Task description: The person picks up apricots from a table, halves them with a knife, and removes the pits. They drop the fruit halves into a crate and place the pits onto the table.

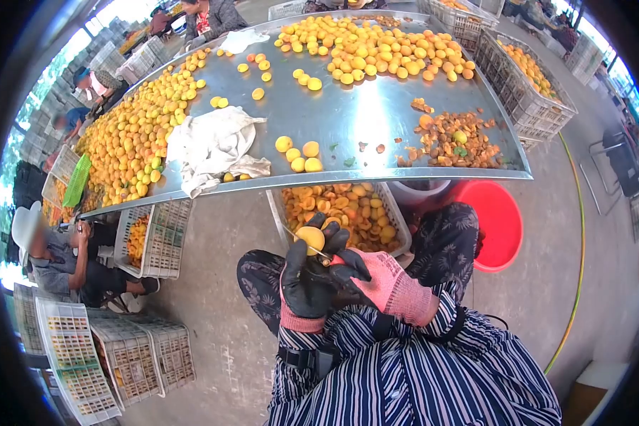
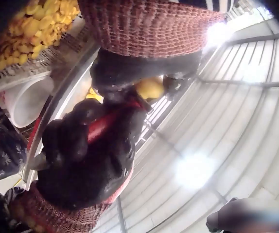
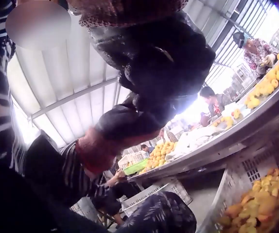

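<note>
In the head view my left hand (image 1: 307,287), in a pink glove with black coating, holds a yellow apricot (image 1: 310,238) in its fingers. My right hand (image 1: 387,280), gloved the same way, grips a small knife by its red handle (image 2: 100,127). The thin blade runs to the apricot, and a thin metal tip shows past its left side. Both hands are close together over my lap, just in front of a crate (image 1: 402,226) of halved apricots. In the right wrist view the dark gloves hide the knife and fruit.
Ahead stands a metal table (image 1: 277,117) with heaps of whole apricots (image 1: 376,53), a white cloth (image 1: 216,145) and a pile of brown scraps (image 1: 454,142). A red basin (image 1: 500,227) sits at right. Stacked crates (image 1: 128,355) and a seated person (image 1: 57,259) are at left.
</note>
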Available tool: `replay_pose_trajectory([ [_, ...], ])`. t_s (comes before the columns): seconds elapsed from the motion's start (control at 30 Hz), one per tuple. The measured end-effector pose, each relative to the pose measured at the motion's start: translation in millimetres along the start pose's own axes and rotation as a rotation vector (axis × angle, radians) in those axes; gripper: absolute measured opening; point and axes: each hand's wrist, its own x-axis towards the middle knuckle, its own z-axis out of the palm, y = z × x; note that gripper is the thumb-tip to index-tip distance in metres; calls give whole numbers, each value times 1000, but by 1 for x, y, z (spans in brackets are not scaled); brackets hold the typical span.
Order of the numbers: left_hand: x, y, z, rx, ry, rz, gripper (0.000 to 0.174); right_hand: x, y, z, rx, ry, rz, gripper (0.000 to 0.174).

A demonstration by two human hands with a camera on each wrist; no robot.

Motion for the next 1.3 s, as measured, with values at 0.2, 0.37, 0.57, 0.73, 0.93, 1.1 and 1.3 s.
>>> replay_pose_trajectory([
  [0.2,-3,9,4,242,74,87,53,4,-17,-11,-24,-80,99,31],
  [0.37,-3,20,4,223,8,99,52,0,-18,0,0,-23,-22,25],
  [0.57,7,18,-2,88,43,165,66,-10,-19,1,-96,-75,45,33],
  [0.73,-1,20,19,265,151,151,69,-5,-12,1,-106,-92,-9,36],
  [0.93,4,22,7,149,65,-63,69,-1,-2,3,-98,-67,-7,38],
  [1.1,27,25,-15,31,53,49,58,-9,13,-22,106,70,-134,30],
  [1.3,31,4,1,341,-31,39,45,36,23,-27,227,575,4,38],
])
